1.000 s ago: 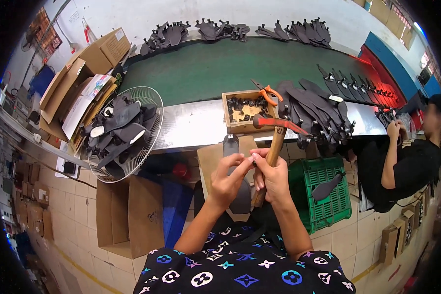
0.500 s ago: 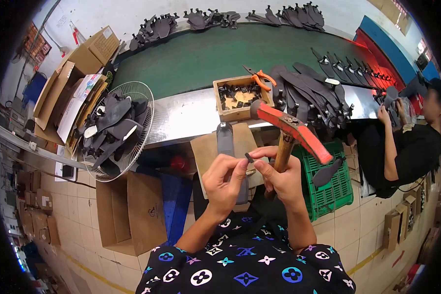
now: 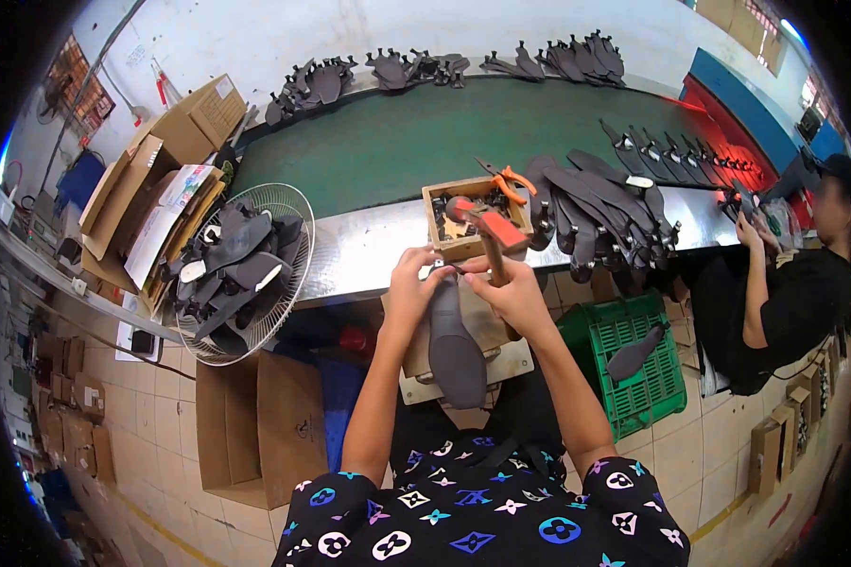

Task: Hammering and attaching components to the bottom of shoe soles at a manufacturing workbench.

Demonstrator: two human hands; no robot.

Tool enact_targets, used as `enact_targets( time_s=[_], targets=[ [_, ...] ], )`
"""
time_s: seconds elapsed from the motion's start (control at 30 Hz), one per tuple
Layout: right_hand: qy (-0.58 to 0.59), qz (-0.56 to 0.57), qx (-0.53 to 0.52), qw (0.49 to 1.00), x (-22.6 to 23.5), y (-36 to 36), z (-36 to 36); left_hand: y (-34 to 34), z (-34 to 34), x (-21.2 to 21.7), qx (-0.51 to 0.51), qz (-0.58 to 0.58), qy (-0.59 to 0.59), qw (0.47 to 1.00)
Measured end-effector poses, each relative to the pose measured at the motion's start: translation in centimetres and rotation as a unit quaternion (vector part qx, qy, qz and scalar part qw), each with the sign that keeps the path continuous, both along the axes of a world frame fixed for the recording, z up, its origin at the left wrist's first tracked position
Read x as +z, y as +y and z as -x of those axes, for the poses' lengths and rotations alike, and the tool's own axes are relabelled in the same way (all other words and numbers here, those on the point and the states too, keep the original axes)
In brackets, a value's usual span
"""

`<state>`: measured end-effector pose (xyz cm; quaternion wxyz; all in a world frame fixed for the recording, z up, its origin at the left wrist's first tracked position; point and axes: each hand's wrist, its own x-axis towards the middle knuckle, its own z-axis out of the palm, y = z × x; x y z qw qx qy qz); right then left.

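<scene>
My right hand (image 3: 517,300) is wrapped round the wooden handle of a hammer (image 3: 494,229) with a worn red head, held upright. Its thumb and index finger reach toward my left hand (image 3: 414,291), whose fingers are pinched together. Between the fingertips is a small black part (image 3: 456,269), partly hidden. Just below the fingers lies a dark grey shoe sole (image 3: 459,354), its narrow end under them and its wide end toward me. It rests on a brown work board (image 3: 412,354) in front of my lap.
A wooden box (image 3: 462,249) of small black parts stands on the metal table edge, orange-handled pliers (image 3: 511,182) at its corner. More soles (image 3: 591,203) lie to its right. A wire basket (image 3: 293,283) of soles stands left, a green crate (image 3: 645,378) right. A co-worker (image 3: 785,302) sits at far right.
Both hands have moved forward, away from me, to the narrow end of the sole, carrying the hammer and the small part. More of the sole and board now shows.
</scene>
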<state>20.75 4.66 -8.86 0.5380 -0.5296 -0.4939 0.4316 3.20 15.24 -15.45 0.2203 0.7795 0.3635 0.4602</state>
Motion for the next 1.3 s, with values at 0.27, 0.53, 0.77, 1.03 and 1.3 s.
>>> enact_targets(
  time_s=[0.27,0.53,0.77,1.03,1.3],
  targets=[
    [-0.011,0.035,0.054,0.998,-1.7,2.0,0.6,-4.2,1.3,0.6,-0.028,0.092,-0.017,0.995],
    [-0.118,-0.051,0.07,0.989,-3.1,2.0,0.4,-4.5,1.5,-0.3,-0.035,0.131,-0.044,0.99],
    [-0.295,-0.138,0.099,0.94,-1.1,1.2,0.5,-5.1,1.7,0.8,-0.043,0.078,-0.036,0.995],
    [-0.382,-0.152,0.053,0.91,-1.1,0.1,1.1,-4.6,2.1,0.1,-0.064,0.156,-0.036,0.985],
    [-0.157,-0.038,-0.02,0.987,2.4,-7.3,1.4,-4.5,2.0,0.3,-0.137,0.238,-0.099,0.957]
  ],
)
